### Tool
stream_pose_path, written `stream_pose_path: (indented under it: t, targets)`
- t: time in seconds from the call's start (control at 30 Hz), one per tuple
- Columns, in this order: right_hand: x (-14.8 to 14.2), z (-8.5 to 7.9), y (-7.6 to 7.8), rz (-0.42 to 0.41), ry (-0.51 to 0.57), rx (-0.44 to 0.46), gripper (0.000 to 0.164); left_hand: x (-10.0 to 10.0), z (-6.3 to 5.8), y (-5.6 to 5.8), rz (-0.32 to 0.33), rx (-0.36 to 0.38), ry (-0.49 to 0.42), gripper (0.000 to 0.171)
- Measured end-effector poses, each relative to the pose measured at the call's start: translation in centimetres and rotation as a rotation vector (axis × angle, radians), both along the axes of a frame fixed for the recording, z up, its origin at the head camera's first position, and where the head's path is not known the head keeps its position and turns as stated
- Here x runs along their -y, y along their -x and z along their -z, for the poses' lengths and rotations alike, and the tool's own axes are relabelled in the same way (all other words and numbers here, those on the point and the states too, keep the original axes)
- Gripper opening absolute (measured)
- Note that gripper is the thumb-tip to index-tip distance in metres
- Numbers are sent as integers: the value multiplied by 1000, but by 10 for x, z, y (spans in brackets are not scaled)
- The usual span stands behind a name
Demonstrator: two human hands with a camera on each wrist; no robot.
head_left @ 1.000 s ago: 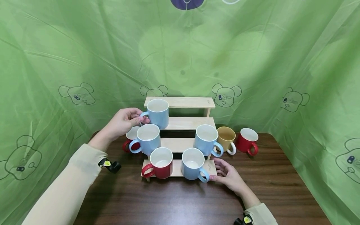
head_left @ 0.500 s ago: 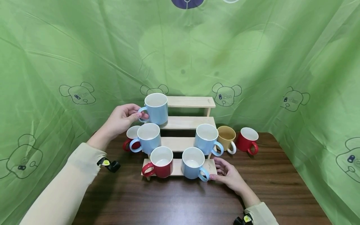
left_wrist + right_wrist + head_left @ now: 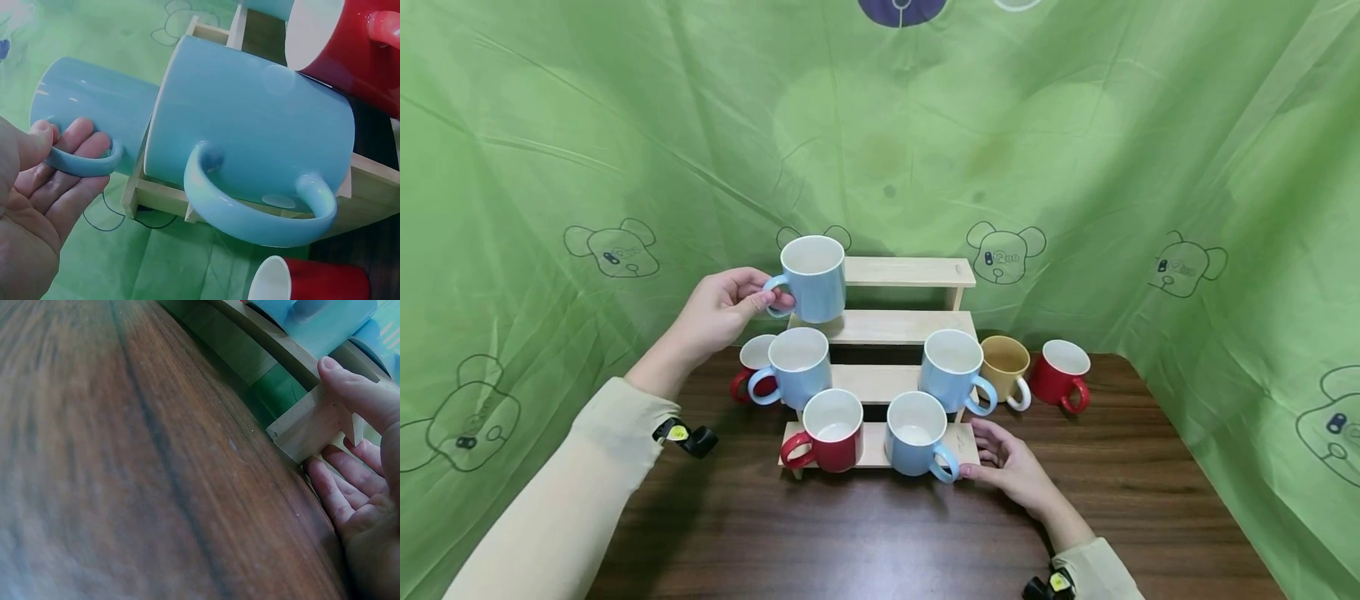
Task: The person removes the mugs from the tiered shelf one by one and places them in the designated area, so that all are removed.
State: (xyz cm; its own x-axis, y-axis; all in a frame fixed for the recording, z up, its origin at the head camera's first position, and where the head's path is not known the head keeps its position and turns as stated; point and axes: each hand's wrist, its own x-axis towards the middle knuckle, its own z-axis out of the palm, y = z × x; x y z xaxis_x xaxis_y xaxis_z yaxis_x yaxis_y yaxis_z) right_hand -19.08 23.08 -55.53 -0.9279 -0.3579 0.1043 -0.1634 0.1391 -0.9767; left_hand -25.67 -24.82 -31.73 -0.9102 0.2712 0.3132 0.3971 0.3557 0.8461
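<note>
My left hand (image 3: pixel 722 308) pinches the handle of a light blue mug (image 3: pixel 814 283). That mug hangs upright at the left end of the stepped wooden rack (image 3: pixel 898 327), just above the second step from the top. In the left wrist view, thumb and fingers (image 3: pixel 78 140) grip its handle, while another blue mug (image 3: pixel 250 125) fills the middle. My right hand (image 3: pixel 1011 467) holds the lower right end of the rack; its thumb lies at the board's front corner and its fingers reach behind the leg (image 3: pixel 312 425). A red mug (image 3: pixel 835 433) and a blue mug (image 3: pixel 916 433) occupy the lowest step.
One step higher, a blue mug (image 3: pixel 799 367) stands left and another blue mug (image 3: pixel 952 367) right. A red mug (image 3: pixel 760 383) sits on the table (image 3: pixel 880 542) behind the rack's left side. To the right are a yellow mug (image 3: pixel 1000 375) and a red mug (image 3: pixel 1056 375). Green cloth (image 3: pixel 880 150) hangs behind.
My left hand has raised the blue mug and shifted it slightly left, away from the step beneath it. The right hand keeps its place at the rack.
</note>
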Motion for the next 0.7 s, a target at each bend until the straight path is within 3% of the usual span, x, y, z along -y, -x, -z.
stream_pose_path:
  t: [0.7]
  targets:
    - [-1, -1, -2, 9, -4, 34, 78, 9, -6, -13, -42, -70, -44, 16]
